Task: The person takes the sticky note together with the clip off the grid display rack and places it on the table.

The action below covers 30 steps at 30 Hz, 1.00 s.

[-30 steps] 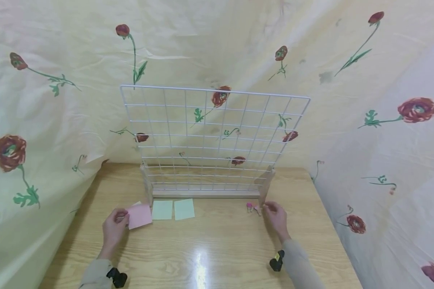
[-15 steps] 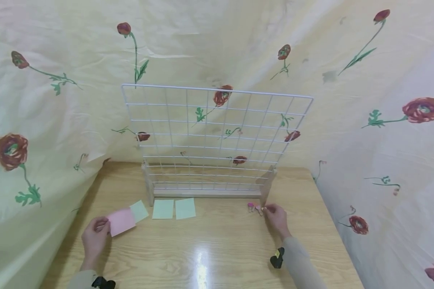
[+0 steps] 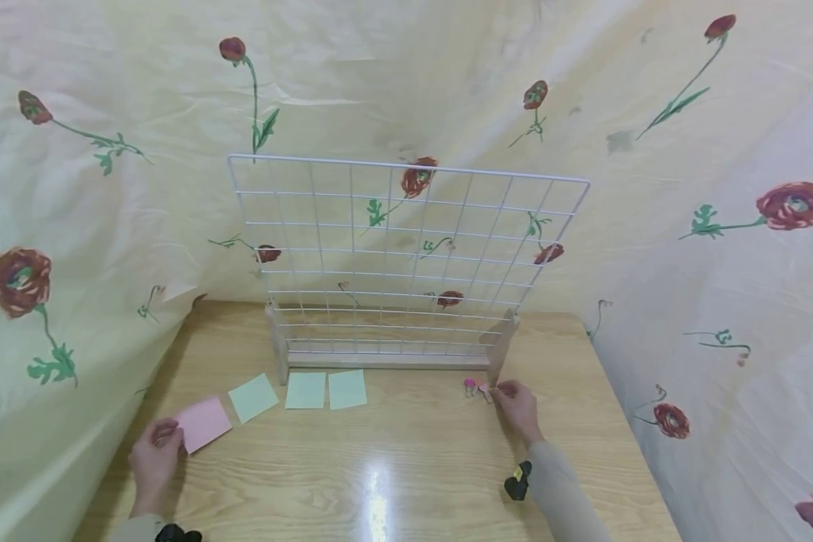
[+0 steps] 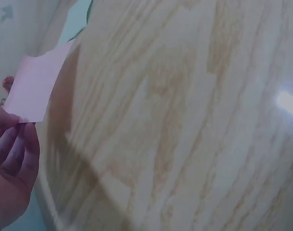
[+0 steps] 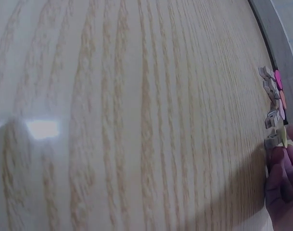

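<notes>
Pink note (image 3: 204, 423) flat, corner toward grid (image 3: 406, 256), left hand (image 3: 154, 459) pinching

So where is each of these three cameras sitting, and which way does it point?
Head: worn high, looking forward and down at the wire grid and table; both forearms show.
Left wrist: low over the table, at the left hand pinching the pink note.
Right wrist: low, at the right hand by the clips.
Head and left wrist share the pink note.

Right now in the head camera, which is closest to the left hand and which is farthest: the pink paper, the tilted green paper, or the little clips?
1. pink paper, pinched in the left hand.
2. tilted green paper, just right of it.
3. little clips, far right by the right hand.
</notes>
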### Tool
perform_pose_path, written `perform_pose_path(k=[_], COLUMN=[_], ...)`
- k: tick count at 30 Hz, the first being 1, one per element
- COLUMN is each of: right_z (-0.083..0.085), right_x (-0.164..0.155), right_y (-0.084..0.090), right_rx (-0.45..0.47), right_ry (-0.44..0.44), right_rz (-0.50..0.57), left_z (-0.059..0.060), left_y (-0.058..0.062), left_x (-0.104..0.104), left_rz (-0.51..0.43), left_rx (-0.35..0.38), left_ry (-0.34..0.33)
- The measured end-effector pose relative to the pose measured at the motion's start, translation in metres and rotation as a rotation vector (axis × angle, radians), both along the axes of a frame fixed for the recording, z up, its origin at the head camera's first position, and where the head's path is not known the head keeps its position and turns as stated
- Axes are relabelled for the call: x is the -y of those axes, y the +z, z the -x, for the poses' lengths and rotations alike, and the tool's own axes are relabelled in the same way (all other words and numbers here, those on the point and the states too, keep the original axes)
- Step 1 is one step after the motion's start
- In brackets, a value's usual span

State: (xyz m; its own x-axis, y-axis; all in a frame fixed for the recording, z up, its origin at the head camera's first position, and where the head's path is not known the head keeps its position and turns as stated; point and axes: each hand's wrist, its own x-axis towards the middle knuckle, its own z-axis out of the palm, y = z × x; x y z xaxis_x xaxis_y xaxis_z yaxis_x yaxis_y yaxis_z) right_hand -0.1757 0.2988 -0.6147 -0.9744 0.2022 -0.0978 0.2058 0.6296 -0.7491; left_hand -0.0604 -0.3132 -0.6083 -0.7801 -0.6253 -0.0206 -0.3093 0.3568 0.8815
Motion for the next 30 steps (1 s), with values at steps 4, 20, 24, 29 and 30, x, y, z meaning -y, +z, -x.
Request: perform_pose_path(k=[4,20,24,29,30], right_z=[-0.003,-0.012,-0.011,-0.010,-0.010], right_x=[-0.004,-0.026,-0.033,-0.041,-0.043], right_y=[-0.001,0.014,0.022,0.033,0.035], right_rx=[0.010,0.003,-0.041,-0.049,-0.049], right_ry=[-0.007,0.099,0.165,0.213,0.215], right_rz=[0.025,-0.083,-0.168,-0.250,-0.252], left_z=[-0.004,-0.005,-0.004,-0.003,-0.003], left_y=[-0.006,-0.008,-0.004,0.006,0.008], left_x=[0.004,0.009,0.010,0.011,0.011], left_rz=[0.116,0.430,0.466,0.464,0.463], left_rx=[0.042,0.042,0.108,0.196,0.211], left_ry=[-0.050,-0.316,-0.370,-0.405,-0.407])
